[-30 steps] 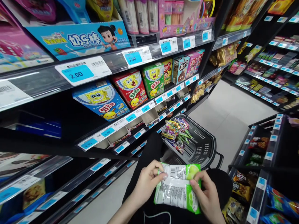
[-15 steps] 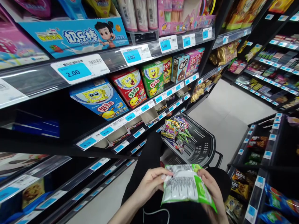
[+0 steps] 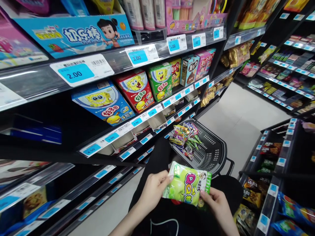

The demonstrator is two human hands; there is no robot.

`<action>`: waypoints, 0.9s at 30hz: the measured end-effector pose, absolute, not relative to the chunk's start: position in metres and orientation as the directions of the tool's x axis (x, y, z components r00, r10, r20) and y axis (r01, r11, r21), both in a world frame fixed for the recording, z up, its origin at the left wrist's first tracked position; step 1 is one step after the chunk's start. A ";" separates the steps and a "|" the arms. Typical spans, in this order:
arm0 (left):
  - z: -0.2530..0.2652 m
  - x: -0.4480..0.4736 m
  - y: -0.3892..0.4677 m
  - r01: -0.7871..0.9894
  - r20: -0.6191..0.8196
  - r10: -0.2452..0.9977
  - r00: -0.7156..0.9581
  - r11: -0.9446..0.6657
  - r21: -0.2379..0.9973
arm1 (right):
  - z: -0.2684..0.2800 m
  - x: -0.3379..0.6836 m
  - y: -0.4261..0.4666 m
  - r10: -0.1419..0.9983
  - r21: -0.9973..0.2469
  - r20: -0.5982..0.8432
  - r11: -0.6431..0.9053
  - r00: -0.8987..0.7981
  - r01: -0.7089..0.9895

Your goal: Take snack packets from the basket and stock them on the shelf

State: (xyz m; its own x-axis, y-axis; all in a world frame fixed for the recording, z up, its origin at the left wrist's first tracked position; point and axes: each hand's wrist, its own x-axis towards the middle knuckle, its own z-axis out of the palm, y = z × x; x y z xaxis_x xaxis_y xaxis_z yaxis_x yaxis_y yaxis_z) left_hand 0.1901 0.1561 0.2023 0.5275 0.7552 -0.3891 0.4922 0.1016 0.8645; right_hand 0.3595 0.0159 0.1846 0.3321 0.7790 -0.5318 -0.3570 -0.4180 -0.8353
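Observation:
A green and white packet of QQ gummy candy (image 3: 185, 183) is held above my lap, its printed front facing up. My left hand (image 3: 155, 185) pinches its left end between thumb and fingers. At the other end, my right hand (image 3: 213, 200) grips the lower right corner, thumb on the front. Beyond the packet, a dark grey shopping basket (image 3: 213, 154) stands on the floor between my knees and the shelves. Several small colourful snack packets (image 3: 183, 136) lie in its left part. Something red shows just under the candy packet, too hidden to name.
To the left rise shelves with price tags, holding a blue snack box (image 3: 103, 103), a red box (image 3: 135, 88) and a green box (image 3: 160, 81). A low rack (image 3: 273, 193) with snack bags stands on the right. Pale floor (image 3: 236, 108) runs ahead between them.
The candy packet has been turned over, from its white printed back to its green front. Both hands have shifted their grip to its ends. The basket stays in place.

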 end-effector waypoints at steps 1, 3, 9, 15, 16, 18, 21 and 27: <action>0.202 0.192 0.155 0.482 -0.434 0.729 0.529 0.163 0.861 | 0.187 0.362 0.016 0.794 -0.824 -0.539 -0.427 0.281 -0.372; 0.200 0.195 0.154 0.451 -0.504 0.680 0.532 0.277 0.849 | 0.189 0.368 0.015 0.806 -0.809 -0.551 -0.454 0.216 -0.373; 0.205 0.194 0.158 0.381 -0.417 0.667 0.618 0.210 0.900 | 0.191 0.384 0.005 0.807 -0.876 -0.378 -0.470 0.454 0.108; 0.204 0.194 0.160 0.082 -0.437 0.586 0.683 0.532 0.842 | 0.196 0.377 0.005 0.827 -0.928 -0.317 -0.171 0.464 -0.330; 0.202 0.196 0.158 0.071 -0.454 0.605 0.654 0.548 0.833 | 0.194 0.372 0.008 0.814 -0.893 -0.339 -0.120 0.473 -0.434; 0.196 0.202 0.154 0.053 -0.455 0.657 0.601 0.535 0.843 | 0.188 0.363 0.014 0.764 -0.848 -0.387 -0.075 0.517 -0.524; 0.184 0.211 0.147 0.024 -0.425 0.683 0.593 0.513 0.858 | 0.176 0.355 0.021 0.745 -0.816 -0.482 -0.189 0.462 -0.547; 0.141 0.203 0.165 0.386 -0.305 0.708 0.637 0.050 0.921 | 0.128 0.384 0.033 0.756 -0.872 -0.486 -0.456 0.440 -0.180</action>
State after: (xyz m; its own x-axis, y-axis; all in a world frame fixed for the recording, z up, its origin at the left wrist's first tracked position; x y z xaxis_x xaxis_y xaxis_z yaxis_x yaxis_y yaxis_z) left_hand 0.2030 0.1647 0.1413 0.6366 0.7082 -0.3053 0.3858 0.0503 0.9212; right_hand 0.3838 0.0330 0.1279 0.4395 0.7556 -0.4856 -0.1796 -0.4558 -0.8718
